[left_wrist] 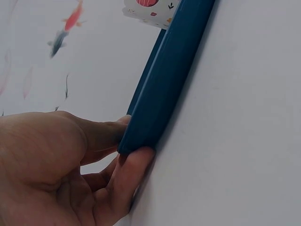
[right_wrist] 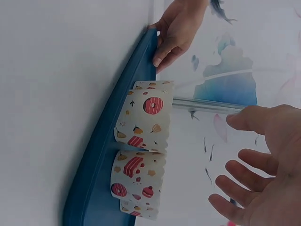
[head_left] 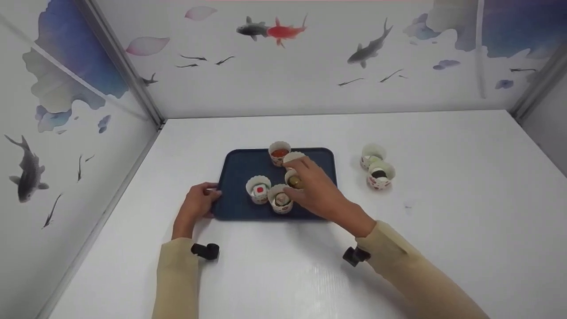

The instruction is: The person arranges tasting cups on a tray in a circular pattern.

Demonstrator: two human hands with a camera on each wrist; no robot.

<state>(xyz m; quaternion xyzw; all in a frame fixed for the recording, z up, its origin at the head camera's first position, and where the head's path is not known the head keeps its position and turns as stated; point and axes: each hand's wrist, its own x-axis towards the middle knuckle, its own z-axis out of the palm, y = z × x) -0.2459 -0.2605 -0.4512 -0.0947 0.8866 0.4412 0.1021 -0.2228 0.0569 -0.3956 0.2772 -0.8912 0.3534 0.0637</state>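
Tray [head_left: 234,186] first: it's dark blue and sits to the right of the left hand [head_left: 198,203], which is pinching its left edge by the near corner, thumb on top and fingers underneath. Right hand [head_left: 316,188] is over the tray's right half, fingers spread with a slight bend, gripping nothing (the head view kinda looks like contact with the cups, but the right wrist view shows a gap). By the right thumb is a pale-filled cup [head_left: 281,210], and left of that a white-cube cup [head_left: 258,179]. Under the fingers there's an olive-filled cup [head_left: 289,173], plus a mostly hidden cup [head_left: 294,156]. Just past the fingertips: an orange-filled cup [head_left: 279,145]. Well right of the right hand, on the white bench [head_left: 266,274], stand a pale-green-filled cup [head_left: 373,148] and a black-and-white-filled cup [head_left: 378,184].
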